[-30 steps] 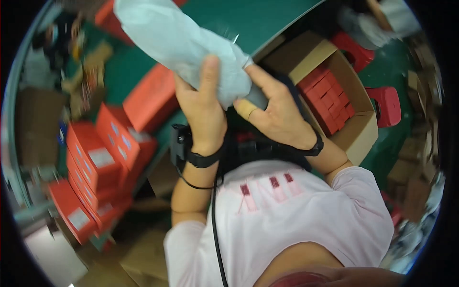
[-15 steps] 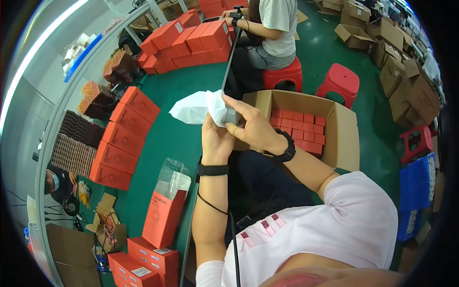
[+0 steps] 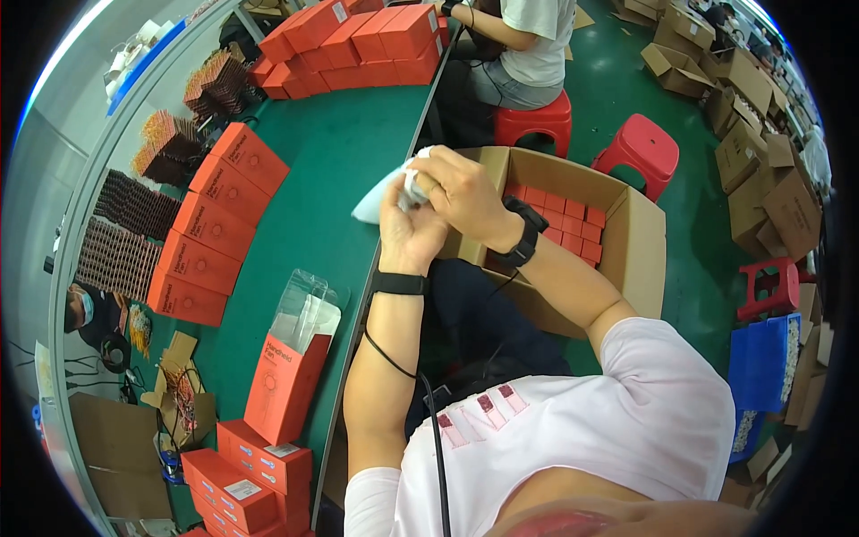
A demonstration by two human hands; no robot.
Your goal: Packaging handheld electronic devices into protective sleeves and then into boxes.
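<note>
A soft white bag point(image 3: 374, 202), its contents hidden, is held up at the table's edge between my two hands. My left hand point(image 3: 412, 237) grips it from below, palm up, with the thumb along its side. At the bag's bunched end, the fingers of my right hand point(image 3: 465, 195) are curled and pinch the white material. Nearest to my left forearm on the table lies an open red box point(image 3: 284, 385). A clear plastic tray point(image 3: 302, 302) and a white flap stick out of its far end.
Red boxes stand in a row point(image 3: 210, 219) at the left, with more stacked point(image 3: 358, 45) at the far end and near left point(image 3: 237, 488). A carton point(image 3: 640, 259) of small red boxes is right of the table. A co-worker point(image 3: 528, 54) sits beyond, near red stools point(image 3: 640, 152).
My right hand has curled its fingers in around the bag's end, where they were stretched out before. Less of the bag shows now, and it points lower. The whole view has shifted slightly.
</note>
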